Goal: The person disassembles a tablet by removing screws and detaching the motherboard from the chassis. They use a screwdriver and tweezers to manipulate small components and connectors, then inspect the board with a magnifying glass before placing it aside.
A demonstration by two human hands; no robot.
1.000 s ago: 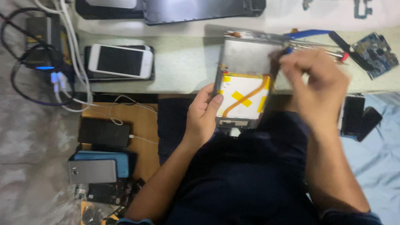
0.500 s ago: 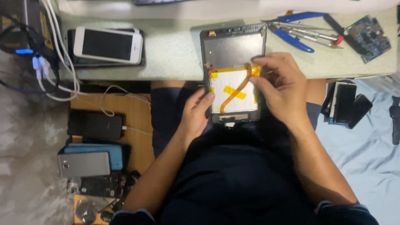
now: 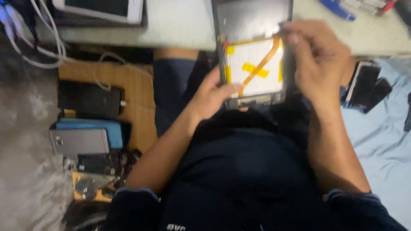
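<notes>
Left hand (image 3: 214, 96) grips the lower left edge of an opened tablet (image 3: 254, 55) at the desk edge (image 3: 180, 30); right hand (image 3: 319, 57) pinches its upper right corner, beside yellow tape strips (image 3: 255, 69) on the white battery.

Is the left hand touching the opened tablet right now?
Touching. The head view shows the left hand against the lower left edge of the opened tablet, its thumb lying over the white battery beside the orange ribbon cable.

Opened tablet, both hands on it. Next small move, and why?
Probably lift the orange ribbon cable gently at its top end: the right hand already pinches there, the left hand steadies the opened tablet, and yellow tape crosses the cable mid-run.
</notes>
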